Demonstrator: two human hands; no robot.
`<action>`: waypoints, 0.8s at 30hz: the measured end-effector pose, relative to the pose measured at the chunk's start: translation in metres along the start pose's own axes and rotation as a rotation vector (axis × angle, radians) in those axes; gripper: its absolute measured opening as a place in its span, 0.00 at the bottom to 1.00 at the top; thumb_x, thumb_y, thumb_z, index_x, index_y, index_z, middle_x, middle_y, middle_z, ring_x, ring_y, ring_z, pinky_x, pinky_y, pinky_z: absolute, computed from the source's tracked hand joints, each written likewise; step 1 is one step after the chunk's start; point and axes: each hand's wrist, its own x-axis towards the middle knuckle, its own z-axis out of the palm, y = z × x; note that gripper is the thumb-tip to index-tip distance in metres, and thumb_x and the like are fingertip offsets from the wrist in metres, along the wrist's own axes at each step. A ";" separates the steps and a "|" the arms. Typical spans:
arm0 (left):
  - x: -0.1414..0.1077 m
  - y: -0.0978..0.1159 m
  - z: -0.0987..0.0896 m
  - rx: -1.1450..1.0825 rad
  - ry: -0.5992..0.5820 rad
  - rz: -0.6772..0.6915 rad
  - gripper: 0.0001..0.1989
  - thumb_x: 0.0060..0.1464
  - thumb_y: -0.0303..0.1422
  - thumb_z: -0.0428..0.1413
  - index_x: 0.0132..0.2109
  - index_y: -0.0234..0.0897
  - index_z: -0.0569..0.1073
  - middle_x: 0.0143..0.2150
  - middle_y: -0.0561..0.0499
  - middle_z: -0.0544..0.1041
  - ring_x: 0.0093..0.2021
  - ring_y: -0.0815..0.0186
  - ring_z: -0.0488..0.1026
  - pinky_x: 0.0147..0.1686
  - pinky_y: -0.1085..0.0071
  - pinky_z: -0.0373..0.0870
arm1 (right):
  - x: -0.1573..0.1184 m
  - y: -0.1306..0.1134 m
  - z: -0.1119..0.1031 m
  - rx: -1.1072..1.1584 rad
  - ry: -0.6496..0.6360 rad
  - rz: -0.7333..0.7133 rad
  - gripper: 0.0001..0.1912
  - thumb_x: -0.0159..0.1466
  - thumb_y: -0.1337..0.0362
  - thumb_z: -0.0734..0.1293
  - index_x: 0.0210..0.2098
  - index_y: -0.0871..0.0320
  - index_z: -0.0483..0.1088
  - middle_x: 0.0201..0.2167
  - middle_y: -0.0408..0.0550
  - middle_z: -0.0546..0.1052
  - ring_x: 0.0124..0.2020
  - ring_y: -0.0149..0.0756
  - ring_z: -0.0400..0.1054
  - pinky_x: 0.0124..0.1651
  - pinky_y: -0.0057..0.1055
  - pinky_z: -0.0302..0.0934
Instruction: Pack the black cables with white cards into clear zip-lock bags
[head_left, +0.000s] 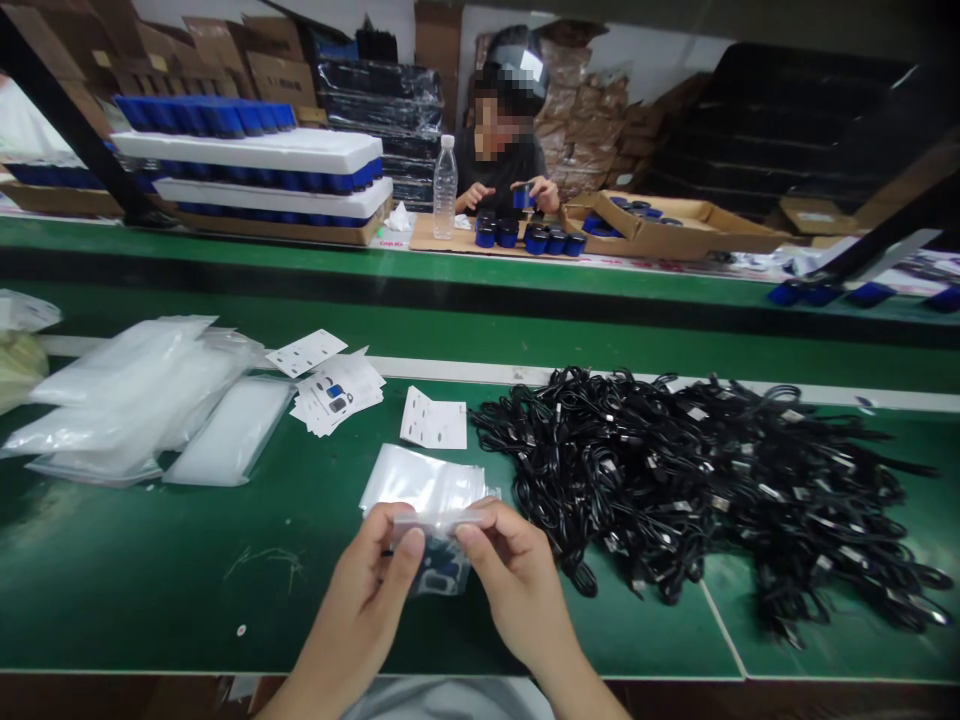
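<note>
Flat clear plastic zip bags (127, 400) are stacked at ten o'clock from the hands, with white printed paper cards (334, 392) at eleven. A clear zip bag (442, 565) is pinched narrowly along its top edge by the left hand (360, 590) and right hand (517, 590), with open green workbench (165, 580) around them; a large heap of coiled black cables (675, 480) remains at two o'clock.

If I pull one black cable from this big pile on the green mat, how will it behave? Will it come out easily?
The black cables probably feel light and floppy, because they lie in thin, loose, curving loops. One will likely droop when lifted. It may not come out easily: the loops look tangled together, so pulling one could drag its neighbours along.
</note>
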 end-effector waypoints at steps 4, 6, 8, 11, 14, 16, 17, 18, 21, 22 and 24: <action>-0.004 -0.009 0.015 0.097 0.036 0.088 0.15 0.61 0.40 0.44 0.28 0.40 0.65 0.22 0.57 0.68 0.23 0.69 0.67 0.25 0.76 0.64 | -0.010 0.006 0.017 0.014 0.080 -0.001 0.09 0.65 0.60 0.59 0.33 0.57 0.66 0.25 0.42 0.70 0.27 0.32 0.64 0.31 0.25 0.59; -0.006 -0.013 0.019 0.110 0.116 0.171 0.12 0.60 0.38 0.45 0.31 0.40 0.66 0.24 0.56 0.71 0.25 0.69 0.70 0.27 0.77 0.66 | -0.015 0.010 0.022 0.013 0.028 -0.029 0.07 0.65 0.61 0.60 0.37 0.57 0.66 0.27 0.43 0.73 0.28 0.32 0.67 0.32 0.25 0.61; -0.009 -0.016 0.022 0.112 0.162 0.238 0.09 0.59 0.36 0.46 0.34 0.40 0.68 0.26 0.56 0.74 0.26 0.69 0.72 0.28 0.78 0.67 | -0.018 0.013 0.026 -0.009 0.004 -0.089 0.07 0.65 0.63 0.60 0.38 0.57 0.67 0.28 0.43 0.74 0.30 0.33 0.69 0.34 0.24 0.61; -0.012 -0.017 0.023 0.117 0.194 0.276 0.08 0.59 0.34 0.48 0.33 0.40 0.69 0.24 0.57 0.74 0.24 0.69 0.71 0.25 0.79 0.67 | -0.020 0.017 0.030 -0.056 0.037 -0.149 0.10 0.67 0.65 0.56 0.33 0.57 0.68 0.24 0.43 0.72 0.27 0.31 0.68 0.33 0.24 0.60; -0.010 -0.014 0.020 0.099 0.179 0.261 0.11 0.60 0.34 0.46 0.30 0.40 0.68 0.22 0.57 0.71 0.21 0.71 0.68 0.23 0.80 0.65 | -0.019 0.017 0.029 -0.066 0.038 -0.156 0.14 0.68 0.66 0.53 0.30 0.57 0.67 0.23 0.42 0.70 0.24 0.30 0.64 0.30 0.25 0.58; -0.007 -0.010 0.015 0.086 0.135 0.229 0.13 0.60 0.34 0.46 0.29 0.39 0.68 0.22 0.57 0.71 0.23 0.71 0.68 0.25 0.80 0.66 | -0.016 0.013 0.024 -0.049 0.022 -0.130 0.13 0.67 0.64 0.55 0.30 0.57 0.67 0.25 0.43 0.69 0.27 0.31 0.64 0.32 0.25 0.58; -0.005 -0.007 0.012 0.078 0.113 0.217 0.12 0.60 0.34 0.47 0.30 0.39 0.69 0.24 0.56 0.71 0.25 0.71 0.69 0.27 0.80 0.66 | -0.014 0.011 0.021 -0.040 0.026 -0.108 0.11 0.67 0.64 0.57 0.31 0.57 0.66 0.26 0.43 0.69 0.28 0.31 0.64 0.32 0.25 0.58; -0.003 -0.005 0.009 0.068 0.101 0.205 0.11 0.59 0.35 0.48 0.31 0.39 0.70 0.27 0.55 0.72 0.27 0.70 0.70 0.28 0.80 0.67 | -0.012 0.008 0.017 -0.035 0.037 -0.083 0.09 0.66 0.63 0.59 0.31 0.57 0.66 0.26 0.43 0.68 0.28 0.31 0.63 0.32 0.25 0.58; 0.001 0.002 0.000 0.034 0.085 0.182 0.08 0.57 0.36 0.51 0.34 0.39 0.72 0.31 0.54 0.73 0.29 0.69 0.71 0.28 0.79 0.68 | -0.007 0.000 0.006 -0.030 0.045 -0.042 0.08 0.64 0.62 0.62 0.29 0.57 0.65 0.24 0.41 0.67 0.26 0.31 0.61 0.30 0.25 0.57; 0.001 0.004 -0.002 0.021 0.083 0.173 0.08 0.56 0.36 0.51 0.33 0.39 0.72 0.30 0.54 0.73 0.28 0.70 0.70 0.27 0.79 0.67 | -0.006 -0.003 0.003 -0.030 0.037 -0.046 0.08 0.64 0.63 0.61 0.29 0.57 0.65 0.24 0.41 0.67 0.27 0.31 0.62 0.31 0.25 0.57; 0.000 0.008 -0.005 0.000 0.066 0.169 0.08 0.56 0.36 0.52 0.31 0.39 0.72 0.28 0.54 0.72 0.27 0.70 0.69 0.25 0.80 0.67 | -0.006 -0.007 -0.001 -0.025 0.026 -0.072 0.09 0.64 0.64 0.61 0.28 0.57 0.66 0.24 0.42 0.68 0.27 0.31 0.62 0.32 0.26 0.57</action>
